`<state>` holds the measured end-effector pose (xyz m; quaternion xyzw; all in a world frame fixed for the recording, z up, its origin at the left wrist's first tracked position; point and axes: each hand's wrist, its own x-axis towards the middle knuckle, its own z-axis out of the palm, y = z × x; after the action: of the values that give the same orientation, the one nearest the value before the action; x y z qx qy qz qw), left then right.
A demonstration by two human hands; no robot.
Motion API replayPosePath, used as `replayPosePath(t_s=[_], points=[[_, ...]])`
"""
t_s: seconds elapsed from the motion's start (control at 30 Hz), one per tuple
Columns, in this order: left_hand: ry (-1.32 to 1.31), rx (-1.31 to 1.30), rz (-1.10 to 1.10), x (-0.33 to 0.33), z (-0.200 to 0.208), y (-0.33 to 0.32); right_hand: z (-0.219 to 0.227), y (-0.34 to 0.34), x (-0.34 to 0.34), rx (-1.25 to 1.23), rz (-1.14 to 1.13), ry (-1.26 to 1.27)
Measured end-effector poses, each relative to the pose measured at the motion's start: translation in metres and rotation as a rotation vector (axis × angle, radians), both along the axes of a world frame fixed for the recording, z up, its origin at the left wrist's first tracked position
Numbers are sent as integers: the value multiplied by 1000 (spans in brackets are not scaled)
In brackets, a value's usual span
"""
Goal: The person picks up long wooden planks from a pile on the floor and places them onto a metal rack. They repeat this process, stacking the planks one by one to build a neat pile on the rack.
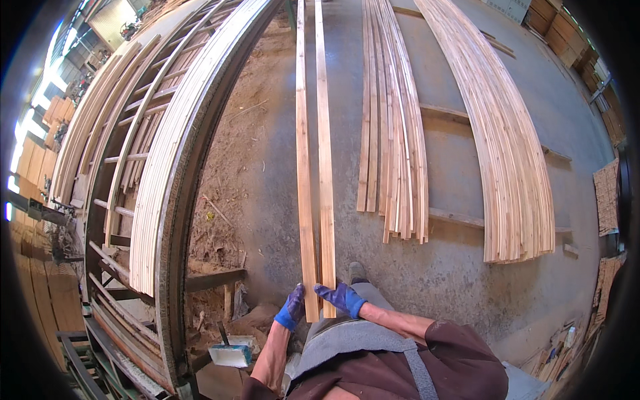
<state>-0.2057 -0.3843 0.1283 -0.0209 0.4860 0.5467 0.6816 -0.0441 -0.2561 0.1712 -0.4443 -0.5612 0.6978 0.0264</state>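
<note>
Two long, narrow wooden strips run side by side away from me, with a thin gap between them. My left hand (291, 307), in a blue and purple glove, is closed on the outer edge of the left wooden strip (305, 220) near its near end. In a matching glove, my right hand (341, 299) grips the right wooden strip (326, 220), fingertips reaching over its top toward the gap. Both near ends stick out past my hands, in front of my grey apron (353, 343). The far ends leave the picture at the top.
Left of me stands a long metal rack (172, 293) bearing a row of pale strips (157, 200). Sawdust (227, 167) covers the floor beside it. To the right, a smaller strip stack (400, 153) and a wider strip stack (510, 167) rest on wooden crosspieces (445, 115).
</note>
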Motion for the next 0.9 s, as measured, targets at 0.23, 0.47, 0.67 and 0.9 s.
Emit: replayPosePath(t_s=[0.23,0.47,0.67,0.9], points=[[102,59,-13,-2,-18,-20,-25,-12,1,49,131,-134],[55,-14,55,-3,-9,-23,31,18,2,-143,303,133],[164,29,68,-9,-32,-47,-16,71,-17,-477,209,270],[465,-37,-45,-74,81,-82,27,32,-85,-433,261,313]])
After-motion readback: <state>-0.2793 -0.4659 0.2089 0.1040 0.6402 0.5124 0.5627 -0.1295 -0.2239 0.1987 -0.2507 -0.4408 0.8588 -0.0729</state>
